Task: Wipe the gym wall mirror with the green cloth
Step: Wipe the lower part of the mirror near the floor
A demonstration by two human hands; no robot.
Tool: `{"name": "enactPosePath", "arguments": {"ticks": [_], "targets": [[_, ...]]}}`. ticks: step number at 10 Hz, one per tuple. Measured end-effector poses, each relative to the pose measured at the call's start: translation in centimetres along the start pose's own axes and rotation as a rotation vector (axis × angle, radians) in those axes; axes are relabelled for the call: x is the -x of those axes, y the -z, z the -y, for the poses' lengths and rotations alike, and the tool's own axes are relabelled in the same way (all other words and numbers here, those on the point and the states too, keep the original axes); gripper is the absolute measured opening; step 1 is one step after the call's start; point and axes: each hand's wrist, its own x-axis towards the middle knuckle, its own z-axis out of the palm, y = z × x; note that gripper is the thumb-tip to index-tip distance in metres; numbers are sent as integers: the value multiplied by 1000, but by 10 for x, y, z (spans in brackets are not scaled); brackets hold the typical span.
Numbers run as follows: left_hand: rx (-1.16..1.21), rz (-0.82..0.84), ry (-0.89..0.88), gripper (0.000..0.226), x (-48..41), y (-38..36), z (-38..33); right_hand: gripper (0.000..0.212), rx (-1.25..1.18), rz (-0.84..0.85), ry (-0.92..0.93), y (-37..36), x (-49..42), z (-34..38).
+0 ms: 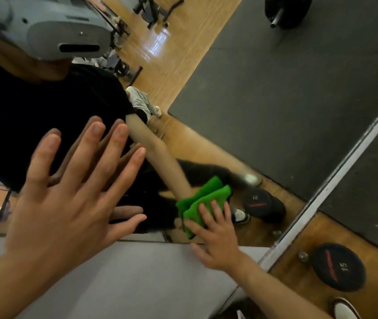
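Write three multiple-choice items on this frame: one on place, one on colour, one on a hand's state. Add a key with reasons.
1. Where is the cloth?
A) pressed on the mirror near its lower edge
B) on the floor
C) draped over a bench

2. What colour is the cloth?
A) white
B) green
C) blue

3. How is the left hand?
A) in a fist
B) gripping a bottle
C) open, fingers spread

Key:
1 A: the right hand presses it on the glass just above the mirror's bottom edge.
2 B: it is bright green.
3 C: its fingers are straight and splayed, holding nothing.
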Motion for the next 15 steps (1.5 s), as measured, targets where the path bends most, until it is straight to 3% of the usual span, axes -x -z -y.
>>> {"name": "enactPosePath", "arguments": {"ticks": [1, 2, 3, 4, 5, 6, 7, 8, 9, 11, 12, 13, 15], "targets": [[40, -58, 96, 96, 0, 3, -5, 64, -12, -300, -304, 38, -77, -53], [66, -63, 76, 94, 0, 4, -8, 68, -179, -537, -729, 75, -147, -63], [38, -28, 25, 95, 1, 1, -1, 74, -196, -502, -736, 64, -138, -28], [83, -84, 113, 100, 1, 11, -12, 77, -93, -237, -435, 21, -68, 25], [141, -50, 127, 100, 2, 10, -14, 68, -95, -91, -385, 0, -18, 35], [182, -50, 143, 95, 0, 9, -20, 62, -88, -67, -282, 5, -7, 29], [18, -251, -105, 74, 0, 9, -44, 61, -77, -18, -271, 14, -10, 15], [-39, -253, -223, 72, -3, -2, -67, 61, -80, -6, -276, 16, -7, 18], [-22, -159, -201, 74, -5, -12, -80, 60, -115, -22, -298, 18, -9, 22], [-301, -49, -154, 87, -11, -24, -85, 65, -170, -2, -415, 3, 11, 42], [-326, -59, -161, 87, -10, -25, -87, 63, -91, 83, -276, 5, 35, 21], [-355, -62, -156, 88, -9, -25, -88, 62, 22, 43, -196, 22, 18, -32], [-414, -114, -148, 87, -9, -29, -86, 73, -60, -222, -668, 61, -67, -89]]}}
